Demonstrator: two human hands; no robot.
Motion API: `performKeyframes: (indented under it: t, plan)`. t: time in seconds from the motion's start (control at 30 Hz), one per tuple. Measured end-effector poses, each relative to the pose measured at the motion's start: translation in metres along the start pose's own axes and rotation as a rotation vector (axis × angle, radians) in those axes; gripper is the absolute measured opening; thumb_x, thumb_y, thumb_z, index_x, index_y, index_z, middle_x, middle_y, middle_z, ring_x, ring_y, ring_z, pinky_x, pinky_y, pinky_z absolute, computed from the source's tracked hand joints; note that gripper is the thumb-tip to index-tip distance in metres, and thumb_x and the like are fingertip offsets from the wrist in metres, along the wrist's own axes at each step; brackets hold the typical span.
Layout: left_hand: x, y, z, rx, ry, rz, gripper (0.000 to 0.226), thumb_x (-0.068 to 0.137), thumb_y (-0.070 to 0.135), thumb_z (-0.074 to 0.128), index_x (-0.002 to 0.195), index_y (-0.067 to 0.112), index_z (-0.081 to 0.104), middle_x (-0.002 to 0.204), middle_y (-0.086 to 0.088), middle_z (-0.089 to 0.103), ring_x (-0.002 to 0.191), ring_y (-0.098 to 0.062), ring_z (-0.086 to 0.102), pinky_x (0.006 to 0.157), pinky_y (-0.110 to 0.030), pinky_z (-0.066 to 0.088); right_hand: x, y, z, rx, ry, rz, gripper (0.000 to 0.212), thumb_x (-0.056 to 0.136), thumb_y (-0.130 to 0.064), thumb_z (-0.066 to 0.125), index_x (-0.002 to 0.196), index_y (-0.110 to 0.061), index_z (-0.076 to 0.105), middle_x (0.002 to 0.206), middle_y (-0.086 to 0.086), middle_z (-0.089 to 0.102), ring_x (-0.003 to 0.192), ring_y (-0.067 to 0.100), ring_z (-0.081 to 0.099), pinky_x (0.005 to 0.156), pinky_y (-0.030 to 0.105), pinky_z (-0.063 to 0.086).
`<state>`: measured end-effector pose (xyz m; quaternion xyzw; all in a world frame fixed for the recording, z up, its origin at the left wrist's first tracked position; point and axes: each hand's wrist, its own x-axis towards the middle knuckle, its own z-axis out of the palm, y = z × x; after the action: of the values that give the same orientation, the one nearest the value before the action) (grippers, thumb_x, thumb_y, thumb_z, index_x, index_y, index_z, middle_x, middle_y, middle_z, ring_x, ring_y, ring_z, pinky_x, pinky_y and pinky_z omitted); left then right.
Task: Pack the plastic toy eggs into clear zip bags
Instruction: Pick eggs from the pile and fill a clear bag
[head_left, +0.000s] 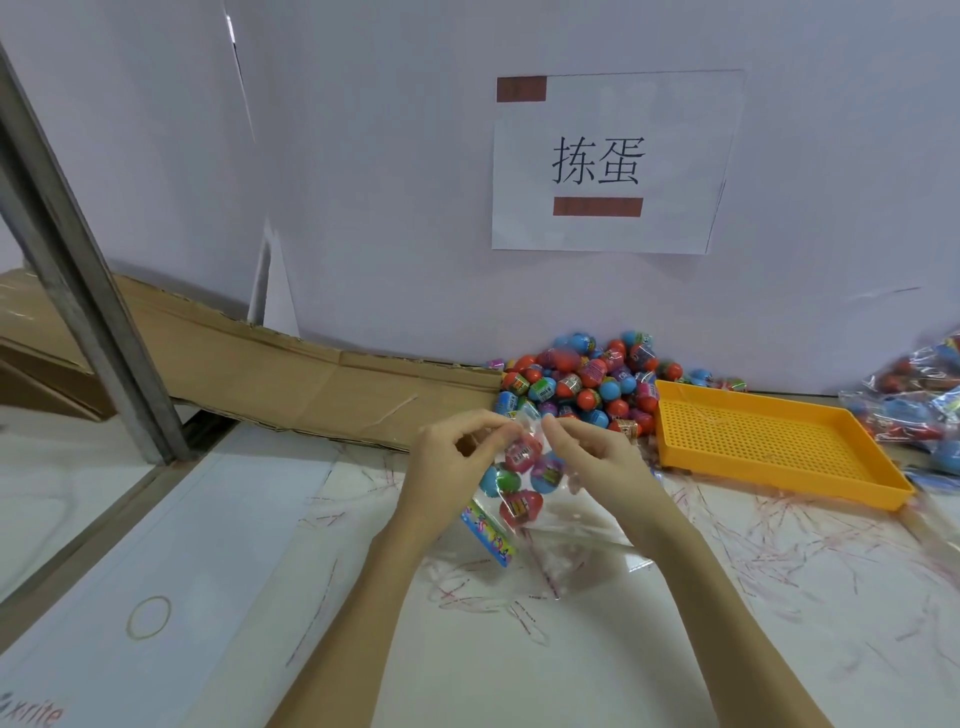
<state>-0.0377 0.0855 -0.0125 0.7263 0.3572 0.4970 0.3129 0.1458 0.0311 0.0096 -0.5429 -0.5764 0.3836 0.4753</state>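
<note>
Pinching clear zip bag (524, 483) top with your left hand (447, 457) and right hand (597, 457), eggs inside, held above table (519, 649) before loose egg pile (587, 379), yellow tray (769, 441) sitting right

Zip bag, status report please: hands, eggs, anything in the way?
Left hand and right hand pinch the zip bag top. Four eggs inside. Nothing in the way.
</note>
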Motion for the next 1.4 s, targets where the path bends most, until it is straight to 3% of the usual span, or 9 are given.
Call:
performKeyframes:
  t: [0.13,0.3,0.6,0.77,0.87,1.0,1.17,1.3,1.4]
  plan:
    - [-0.001,0.003,0.007,0.024,-0.016,0.032,0.034,0.09,0.052,0.065,0.097,0.023,0.081,0.067,0.018,0.064,0.06,-0.007,0.054,0.057,-0.018,0.043,-0.001,-0.003,0.008,0.048,0.007,-0.06,0.028,0.094,-0.055,0.06,0.096,-0.036,0.08,0.082,0.004,0.074,0.074,0.008,0.066,0.069,0.017,0.051]
    - [-0.003,0.011,0.012,0.053,0.037,0.033,0.034,0.092,0.045,0.06,0.108,0.022,0.078,0.083,0.018,0.07,0.077,-0.006,0.065,0.064,-0.016,0.051,-0.001,-0.004,0.008,0.121,0.077,-0.065,0.024,0.094,-0.049,0.063,0.094,-0.034,0.082,0.085,0.0,0.077,0.082,0.013,0.071,0.075,0.017,0.056]
    - [0.0,0.014,0.013,-0.068,0.233,-0.093,0.025,0.094,0.043,0.067,0.106,0.021,0.071,0.063,0.017,0.061,0.058,-0.002,0.058,0.055,-0.016,0.048,-0.001,-0.006,0.017,0.179,0.195,-0.031,0.021,0.097,-0.043,0.063,0.091,-0.034,0.082,0.086,-0.002,0.078,0.085,0.011,0.073,0.071,0.017,0.056]
    - [0.004,0.005,0.005,-0.142,-0.053,-0.218,0.047,0.088,0.07,0.06,0.101,0.029,0.076,0.095,0.012,0.076,0.091,-0.012,0.073,0.075,-0.038,0.062,0.0,-0.006,0.009,0.303,0.361,0.04,0.02,0.093,-0.044,0.068,0.088,-0.031,0.083,0.085,-0.003,0.079,0.084,0.01,0.075,0.076,0.025,0.054]
    - [0.002,0.002,0.006,-0.119,-0.18,-0.258,0.038,0.077,0.065,0.077,0.104,0.037,0.077,0.108,0.017,0.075,0.106,-0.007,0.07,0.088,-0.03,0.06,0.0,-0.004,0.006,0.277,0.389,0.043,0.024,0.091,-0.047,0.07,0.085,-0.028,0.083,0.083,-0.004,0.079,0.08,0.006,0.074,0.073,0.018,0.05]
    - [0.003,0.004,0.006,-0.356,-0.074,-0.352,0.049,0.072,0.042,0.088,0.115,0.03,0.069,0.108,0.001,0.079,0.093,-0.018,0.078,0.071,-0.029,0.063,0.002,-0.002,0.002,0.288,0.364,0.072,0.023,0.087,-0.046,0.075,0.079,-0.026,0.084,0.081,0.002,0.079,0.077,0.013,0.073,0.08,0.03,0.054]
    - [0.007,0.006,0.002,-0.502,0.187,-0.459,0.071,0.062,0.061,0.085,0.123,0.03,0.064,0.095,0.005,0.08,0.082,-0.018,0.078,0.061,-0.029,0.06,-0.001,-0.005,0.0,0.252,0.152,0.044,0.018,0.087,-0.043,0.074,0.089,-0.028,0.083,0.091,0.0,0.079,0.076,0.015,0.074,0.067,0.021,0.057]
    - [0.014,0.003,-0.004,-0.869,0.176,-0.505,0.082,0.081,0.067,0.068,0.138,0.009,0.062,0.124,-0.012,0.073,0.11,-0.027,0.071,0.094,-0.045,0.057,0.0,-0.005,0.009,0.363,0.248,0.014,0.014,0.092,-0.027,0.074,0.095,-0.016,0.081,0.091,0.007,0.079,0.082,0.025,0.077,0.068,0.024,0.06]
    - [0.011,0.007,0.004,-0.715,0.092,-0.46,0.082,0.079,0.06,0.077,0.145,0.02,0.052,0.131,0.0,0.072,0.12,-0.022,0.069,0.097,-0.041,0.058,-0.001,-0.003,0.012,0.424,0.285,-0.012,0.017,0.092,-0.023,0.074,0.099,-0.007,0.078,0.091,0.012,0.078,0.084,0.027,0.077,0.072,0.027,0.061]
